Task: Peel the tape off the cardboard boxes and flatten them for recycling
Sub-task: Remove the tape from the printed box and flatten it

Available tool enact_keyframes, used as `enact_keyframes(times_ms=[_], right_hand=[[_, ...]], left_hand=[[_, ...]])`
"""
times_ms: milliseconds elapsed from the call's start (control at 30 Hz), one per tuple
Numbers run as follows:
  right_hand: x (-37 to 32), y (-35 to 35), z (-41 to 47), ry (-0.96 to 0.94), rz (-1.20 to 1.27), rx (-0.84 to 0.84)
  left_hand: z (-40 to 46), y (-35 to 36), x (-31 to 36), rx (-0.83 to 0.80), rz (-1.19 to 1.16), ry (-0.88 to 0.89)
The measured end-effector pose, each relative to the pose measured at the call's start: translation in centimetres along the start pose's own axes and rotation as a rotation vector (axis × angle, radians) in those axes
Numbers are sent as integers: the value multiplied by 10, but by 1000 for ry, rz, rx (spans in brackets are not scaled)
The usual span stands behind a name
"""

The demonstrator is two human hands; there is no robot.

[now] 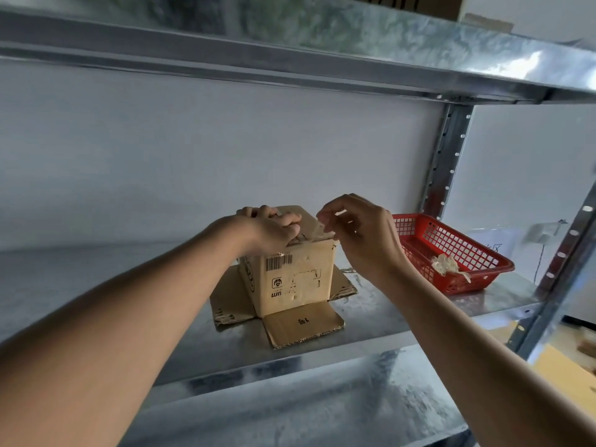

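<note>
A small brown cardboard box (298, 279) stands upside down on a metal shelf (403, 314), its lower flaps spread flat around it. It bears a barcode label and printed marks on the near face. My left hand (274, 229) rests on the box top with its fingers curled over it, holding it down. My right hand (361, 233) pinches a strip of clear tape (324, 232) that lifts from the top right edge of the box.
A red plastic basket (467, 253) sits to the right of the box, with a crumpled wad of peeled tape (446, 264) inside. A perforated steel upright (446, 159) rises behind it. Another metal shelf (290, 50) runs close overhead.
</note>
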State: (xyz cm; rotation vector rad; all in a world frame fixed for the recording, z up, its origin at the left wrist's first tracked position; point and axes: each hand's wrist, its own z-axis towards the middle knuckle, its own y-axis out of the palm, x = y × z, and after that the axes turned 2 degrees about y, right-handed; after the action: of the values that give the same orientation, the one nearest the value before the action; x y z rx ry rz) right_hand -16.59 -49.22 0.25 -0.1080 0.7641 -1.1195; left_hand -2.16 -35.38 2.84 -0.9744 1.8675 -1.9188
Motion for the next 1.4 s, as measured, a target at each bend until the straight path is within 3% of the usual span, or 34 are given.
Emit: enact_keyframes(times_ms=[100, 200, 333, 433, 533, 667, 767, 900, 1000, 1233, 1400], right_hand=[[7, -12, 0, 236, 186, -43], [12, -21, -2, 289, 262, -107], [20, -24, -8, 212, 234, -274], [19, -23, -10, 90, -11, -399], [14, -14, -5, -188, -375, -345], [11, -7, 0, -511, -494, -220], [10, -4, -2, -552, -513, -152], [11, -1, -7, -432, -503, -178], [2, -3, -8, -366, -317, -211], [-43, -19, -3, 76, 591, -365], [-38, -27, -4, 132, 585, -297]], left_hand=[[-1, -2, 0, 5, -7, 8], [1, -1, -1, 12, -33, 10], [3, 0, -4, 11, -45, 16], [2, -4, -3, -22, -129, 1], [-2, -11, 0, -56, -127, -5], [-7, -20, -1, -65, -10, -52], [-9, -25, -4, -59, 137, -93], [-13, -29, -2, -27, 293, -117], [-11, -25, -3, -1, 304, -102], [-10, -19, -12, 48, 85, -19], [-10, -16, -19, 38, 87, -6]])
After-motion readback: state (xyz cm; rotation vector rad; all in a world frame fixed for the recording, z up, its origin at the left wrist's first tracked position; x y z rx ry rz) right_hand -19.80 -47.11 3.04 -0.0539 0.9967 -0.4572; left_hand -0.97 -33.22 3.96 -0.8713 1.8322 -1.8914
